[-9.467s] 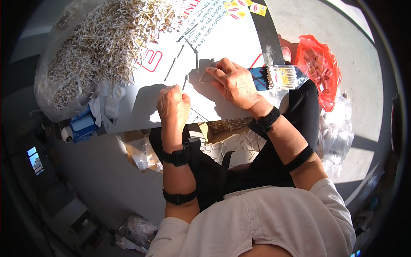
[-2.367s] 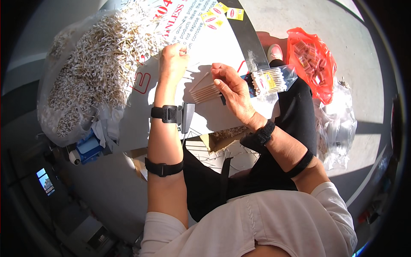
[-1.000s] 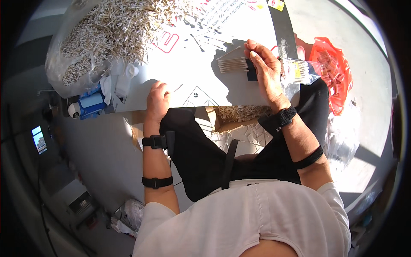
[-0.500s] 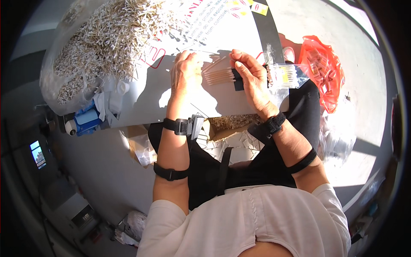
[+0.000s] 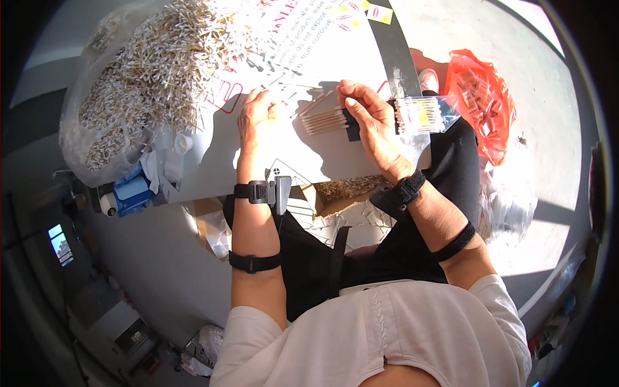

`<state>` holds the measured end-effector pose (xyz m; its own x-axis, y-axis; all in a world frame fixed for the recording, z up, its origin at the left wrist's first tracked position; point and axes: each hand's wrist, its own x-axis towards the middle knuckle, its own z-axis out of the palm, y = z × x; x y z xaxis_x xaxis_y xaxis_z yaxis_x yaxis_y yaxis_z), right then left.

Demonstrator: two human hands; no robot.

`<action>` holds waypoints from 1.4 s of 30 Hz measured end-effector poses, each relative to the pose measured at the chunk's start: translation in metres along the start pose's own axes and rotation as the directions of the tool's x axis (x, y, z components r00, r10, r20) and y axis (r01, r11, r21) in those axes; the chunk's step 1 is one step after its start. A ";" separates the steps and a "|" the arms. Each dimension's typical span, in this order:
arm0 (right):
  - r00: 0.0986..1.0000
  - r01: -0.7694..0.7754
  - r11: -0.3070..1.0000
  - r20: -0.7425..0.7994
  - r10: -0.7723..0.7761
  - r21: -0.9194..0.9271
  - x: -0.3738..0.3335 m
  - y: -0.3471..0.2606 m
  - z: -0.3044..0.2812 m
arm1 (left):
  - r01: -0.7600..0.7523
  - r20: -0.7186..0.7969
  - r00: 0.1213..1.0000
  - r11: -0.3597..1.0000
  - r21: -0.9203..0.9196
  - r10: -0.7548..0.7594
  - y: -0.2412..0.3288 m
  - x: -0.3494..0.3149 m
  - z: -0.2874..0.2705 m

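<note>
My left hand hovers over the white tabletop, left of a row of cotton swabs. Its fingers are bent, but strong sunlight washes out the fingertips, so anything in them is hidden. A neat row of cotton swabs lies side by side, with its right end against a dark strip. Over that strip rests my right hand, thumb and forefinger apart with nothing visible between them. A few loose swabs lie slantwise above the row. Just right of the right hand is a clear packet of swabs.
A big heap of cotton swabs spills from a clear plastic bag at the left. Blue packaging sits at the table's left edge. A red bag of small packs stands on the right. Below the table edge is a box with swabs.
My left hand has moved left, away from the row of swabs. My right hand stays by the dark strip, and the whole view has shifted slightly.
</note>
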<state>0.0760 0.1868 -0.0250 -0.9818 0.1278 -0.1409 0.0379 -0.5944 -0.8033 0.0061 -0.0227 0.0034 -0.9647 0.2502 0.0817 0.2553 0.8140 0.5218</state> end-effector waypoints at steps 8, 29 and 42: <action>0.999 -0.039 0.999 -0.011 0.039 0.002 -0.002 -0.003 0.001 | -0.111 -0.108 0.989 0.992 -0.060 0.104 0.026 0.012 0.013; 0.999 0.007 0.999 0.045 -0.005 -0.051 0.000 0.003 -0.001 | 0.083 -0.086 0.993 0.997 -0.002 -0.083 0.001 0.035 0.004; 0.999 -0.004 1.000 0.041 0.005 -0.028 -0.001 0.001 -0.001 | -0.294 -0.020 0.954 0.944 0.150 0.301 0.027 0.007 0.000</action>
<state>0.0772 0.1869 -0.0264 -0.9883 0.0920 -0.1213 0.0472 -0.5721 -0.8188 0.0058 0.0010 0.0186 -0.8444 0.4727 0.2520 0.5346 0.7732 0.3412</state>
